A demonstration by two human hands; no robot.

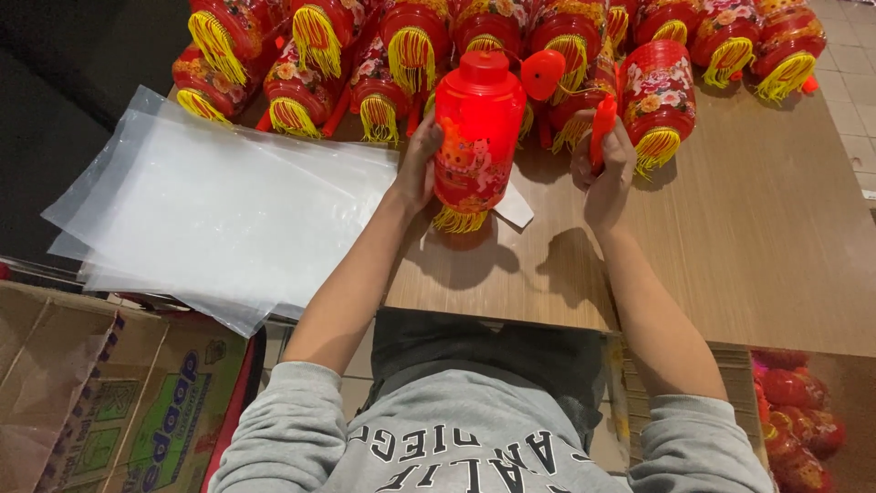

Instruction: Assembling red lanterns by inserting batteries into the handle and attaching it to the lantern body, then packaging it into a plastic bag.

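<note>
- Our left hand (418, 169) grips the glowing red lantern (476, 128) upright above the wooden table (730, 246).
- Our right hand (605, 164), apart, clasps a red handle stick (602, 123) just beside it.
- Beyond lie piled lanterns (411, 46); plastic bags (219, 210) lie left.

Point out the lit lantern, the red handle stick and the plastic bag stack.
lit lantern (476, 137), head view, middle of its red body
red handle stick (603, 123), head view, shaft above the right fist
plastic bag stack (219, 215), head view, centre of top sheet
</note>
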